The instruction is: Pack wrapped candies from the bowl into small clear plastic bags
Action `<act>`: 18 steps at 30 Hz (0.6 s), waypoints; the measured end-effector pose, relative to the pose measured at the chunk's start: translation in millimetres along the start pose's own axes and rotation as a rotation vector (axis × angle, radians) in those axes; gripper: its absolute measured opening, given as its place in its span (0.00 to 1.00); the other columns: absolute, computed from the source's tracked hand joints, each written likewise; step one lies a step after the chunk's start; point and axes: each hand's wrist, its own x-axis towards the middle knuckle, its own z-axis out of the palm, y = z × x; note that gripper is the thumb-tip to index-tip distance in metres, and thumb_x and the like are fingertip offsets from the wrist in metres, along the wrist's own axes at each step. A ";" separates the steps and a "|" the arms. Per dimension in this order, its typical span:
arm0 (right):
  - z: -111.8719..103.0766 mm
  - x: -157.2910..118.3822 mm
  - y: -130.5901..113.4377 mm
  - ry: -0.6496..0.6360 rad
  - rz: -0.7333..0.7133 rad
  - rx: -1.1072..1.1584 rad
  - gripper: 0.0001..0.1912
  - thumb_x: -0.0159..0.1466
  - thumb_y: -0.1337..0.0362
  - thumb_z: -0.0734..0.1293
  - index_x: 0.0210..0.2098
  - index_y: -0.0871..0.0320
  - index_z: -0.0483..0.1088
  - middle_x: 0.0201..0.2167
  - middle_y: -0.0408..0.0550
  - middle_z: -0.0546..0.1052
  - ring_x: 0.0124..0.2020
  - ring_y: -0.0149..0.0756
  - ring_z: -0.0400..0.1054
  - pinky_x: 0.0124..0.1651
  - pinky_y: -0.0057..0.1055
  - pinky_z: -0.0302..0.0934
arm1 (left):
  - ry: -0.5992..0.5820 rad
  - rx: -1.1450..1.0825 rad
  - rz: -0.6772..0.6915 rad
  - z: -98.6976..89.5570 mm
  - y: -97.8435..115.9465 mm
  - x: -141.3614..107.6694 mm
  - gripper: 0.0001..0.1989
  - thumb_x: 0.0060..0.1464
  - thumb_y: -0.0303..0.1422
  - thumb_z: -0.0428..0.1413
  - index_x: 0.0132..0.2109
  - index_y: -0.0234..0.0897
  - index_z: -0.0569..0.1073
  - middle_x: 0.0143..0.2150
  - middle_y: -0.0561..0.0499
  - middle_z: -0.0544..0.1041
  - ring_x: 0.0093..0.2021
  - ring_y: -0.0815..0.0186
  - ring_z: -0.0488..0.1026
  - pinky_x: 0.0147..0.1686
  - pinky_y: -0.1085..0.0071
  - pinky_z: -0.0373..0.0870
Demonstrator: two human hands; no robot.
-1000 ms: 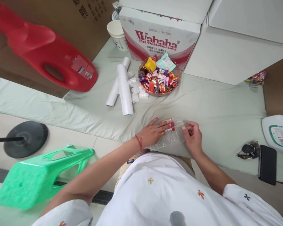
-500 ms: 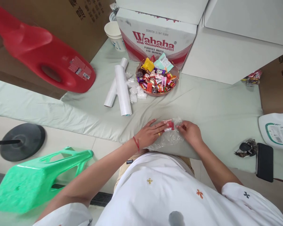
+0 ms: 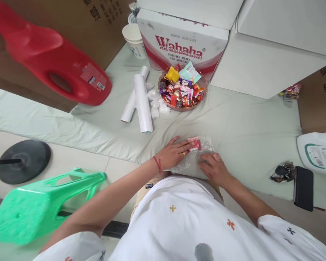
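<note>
My left hand (image 3: 174, 154) lies nearly flat, fingers stretched out, its fingertips pressing on a small red candy packet (image 3: 195, 143). The packet rests on a crumpled sheet of clear plastic wrap (image 3: 207, 143) spread at the table's near edge. A red string is around my left wrist. Close by on the right, my right hand (image 3: 214, 167) is at the near right part of the wrap, fingers bent, with a gap between thumb and index finger. Part of the wrap is hidden under both hands.
A glass bowl of wrapped candies (image 3: 182, 108) stands beyond my hands. Two white rolls (image 3: 143, 105) lie crossed beside small clear wrapped bundles (image 3: 155, 105). Keys (image 3: 284, 171), a phone (image 3: 303, 188) and a white jug (image 3: 319, 152) are at right. A green stool (image 3: 24, 210) stands lower left.
My right hand has let go of the wrap's right edge and shifted down and left toward its near side, the fingers spreading. My left hand stays on the candy packet.
</note>
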 end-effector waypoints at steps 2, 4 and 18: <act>-0.2 6.7 2.0 0.035 0.019 0.050 0.09 0.72 0.68 0.64 0.44 0.53 0.77 0.48 0.53 0.79 0.48 0.44 0.67 0.52 0.43 0.63 | 0.001 -0.021 -0.014 -0.7 0.7 0.5 0.18 0.67 0.25 0.50 0.58 0.41 0.78 0.70 0.47 0.71 0.73 0.60 0.64 0.74 0.46 0.50; -4.0 17.8 5.8 0.021 0.045 0.104 0.11 0.73 0.66 0.62 0.44 0.53 0.76 0.45 0.53 0.79 0.46 0.42 0.69 0.50 0.42 0.63 | -0.001 -0.034 -0.023 -2.1 1.2 1.3 0.19 0.67 0.25 0.51 0.60 0.42 0.77 0.70 0.47 0.71 0.72 0.60 0.64 0.75 0.46 0.49; 16.5 88.9 25.3 -0.143 0.365 0.065 0.16 0.76 0.58 0.56 0.44 0.55 0.74 0.40 0.49 0.73 0.32 0.35 0.67 0.30 0.30 0.52 | -0.004 -0.327 -0.111 -9.7 -1.5 -7.7 0.26 0.58 0.29 0.48 0.62 0.39 0.74 0.71 0.42 0.69 0.75 0.57 0.59 0.74 0.48 0.51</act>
